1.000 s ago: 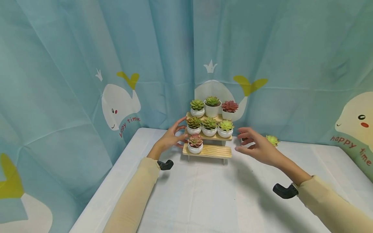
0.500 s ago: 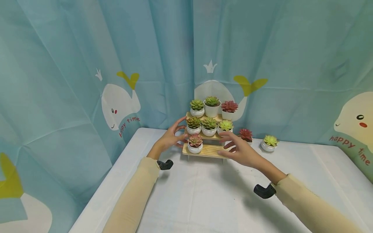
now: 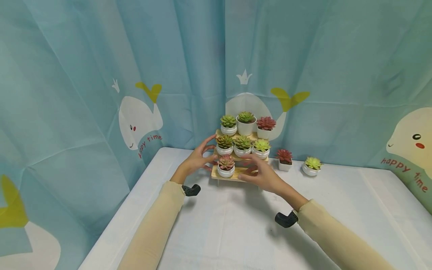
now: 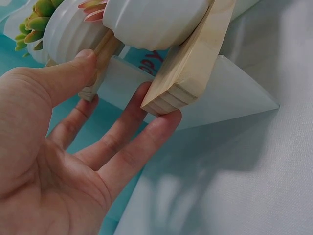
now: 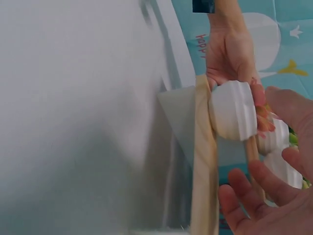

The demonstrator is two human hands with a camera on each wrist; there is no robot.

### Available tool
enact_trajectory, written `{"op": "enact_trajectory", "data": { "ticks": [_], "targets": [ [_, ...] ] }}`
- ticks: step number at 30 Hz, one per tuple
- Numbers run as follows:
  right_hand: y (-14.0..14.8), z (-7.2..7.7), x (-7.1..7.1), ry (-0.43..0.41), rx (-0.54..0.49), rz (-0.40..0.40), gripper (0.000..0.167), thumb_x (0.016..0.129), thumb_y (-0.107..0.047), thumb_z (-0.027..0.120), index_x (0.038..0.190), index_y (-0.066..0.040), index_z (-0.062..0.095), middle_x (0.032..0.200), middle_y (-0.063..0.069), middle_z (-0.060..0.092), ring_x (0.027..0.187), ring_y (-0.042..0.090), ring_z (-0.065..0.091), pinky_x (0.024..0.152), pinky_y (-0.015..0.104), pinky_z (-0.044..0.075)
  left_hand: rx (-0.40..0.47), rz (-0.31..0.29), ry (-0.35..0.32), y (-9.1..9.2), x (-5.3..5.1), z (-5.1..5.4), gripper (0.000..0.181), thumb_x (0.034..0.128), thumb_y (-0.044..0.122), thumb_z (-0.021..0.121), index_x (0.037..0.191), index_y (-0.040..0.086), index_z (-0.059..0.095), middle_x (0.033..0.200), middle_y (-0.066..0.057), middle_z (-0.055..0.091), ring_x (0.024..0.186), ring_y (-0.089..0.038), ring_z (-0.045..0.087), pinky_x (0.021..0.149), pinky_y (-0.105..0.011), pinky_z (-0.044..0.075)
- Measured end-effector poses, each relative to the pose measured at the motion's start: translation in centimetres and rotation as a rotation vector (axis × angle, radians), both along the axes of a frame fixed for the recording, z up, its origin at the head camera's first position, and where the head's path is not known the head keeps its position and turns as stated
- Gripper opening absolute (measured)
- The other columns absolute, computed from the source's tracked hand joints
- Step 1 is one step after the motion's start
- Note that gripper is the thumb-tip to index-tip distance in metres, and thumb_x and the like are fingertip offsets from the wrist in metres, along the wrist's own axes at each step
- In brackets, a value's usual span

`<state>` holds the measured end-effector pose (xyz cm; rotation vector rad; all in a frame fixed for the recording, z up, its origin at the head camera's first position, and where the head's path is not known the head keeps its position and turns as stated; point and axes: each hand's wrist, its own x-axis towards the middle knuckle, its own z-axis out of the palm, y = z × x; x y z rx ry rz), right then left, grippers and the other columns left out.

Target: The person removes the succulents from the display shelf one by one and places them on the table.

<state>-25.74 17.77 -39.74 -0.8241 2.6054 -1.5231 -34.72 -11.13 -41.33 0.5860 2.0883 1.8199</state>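
A three-tier wooden stand (image 3: 216, 173) bears small potted succulents. My left hand (image 3: 195, 162) grips its left end; in the left wrist view, the thumb lies on one board (image 4: 105, 51) and fingertips touch underneath it and the lowest board's end (image 4: 171, 95). On the bottom tier sits a pink succulent (image 3: 226, 163) in a white pot (image 5: 233, 110). Just right of that plant, my right hand (image 3: 264, 177) hovers over the bottom tier, holding nothing, its fingers spread and loosely bent. In the right wrist view, the right hand (image 5: 281, 196) is beside the pot, thumb near the pink leaves.
Three potted plants stand on the top tier (image 3: 254, 136) and three on the middle one. Right of the stand, a red succulent (image 3: 285, 157) and a yellow-green one (image 3: 313, 164) stand on the white table (image 3: 351, 195). A blue whale-print curtain (image 3: 202, 75) hangs behind.
My right hand has moved left from beside the stand to the bottom tier near the pink succulent, uncovering the red and yellow-green plants. The left hand has stayed at the stand's left end.
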Motion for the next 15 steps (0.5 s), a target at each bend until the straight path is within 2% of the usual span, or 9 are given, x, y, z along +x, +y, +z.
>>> {"op": "enact_trajectory", "data": {
  "ticks": [7, 10, 15],
  "targets": [
    [-1.4, -0.9, -0.2, -0.037, -0.054, -0.032, 0.064, 0.092, -0.016, 0.080, 0.147, -0.005, 0.048, 0.136, 0.027, 0.057, 0.114, 0.042, 0.064, 0.095, 0.053, 0.054, -0.005, -0.002, 0.004, 0.2, 0.0, -0.1, 0.079, 0.1034, 0.014, 0.065, 0.163, 0.043, 0.021, 0.165, -0.016, 0.026, 0.090, -0.030, 0.072, 0.083, -0.067, 0.055],
    [-2.1, -1.2, -0.3, -0.031, -0.073, -0.039, 0.062, 0.092, -0.015, 0.080, 0.145, -0.003, 0.049, 0.138, 0.024, 0.056, 0.116, 0.041, 0.064, 0.096, 0.053, 0.054, -0.008, 0.002, 0.010, 0.1, 0.1, -0.1, 0.079, 0.1033, 0.014, 0.065, 0.163, 0.043, 0.021, 0.165, -0.016, 0.026, 0.091, -0.031, 0.072, 0.082, -0.066, 0.056],
    [-2.9, -1.5, -0.6, -0.005, -0.068, -0.056, 0.061, 0.091, -0.013, 0.082, 0.143, -0.004, 0.051, 0.131, 0.021, 0.060, 0.114, 0.038, 0.064, 0.095, 0.050, 0.055, -0.018, 0.007, 0.025, 0.0, 0.1, 0.0, 0.079, 0.1033, 0.016, 0.065, 0.163, 0.043, 0.021, 0.165, -0.016, 0.026, 0.093, -0.032, 0.072, 0.081, -0.063, 0.057]
  ]
}}
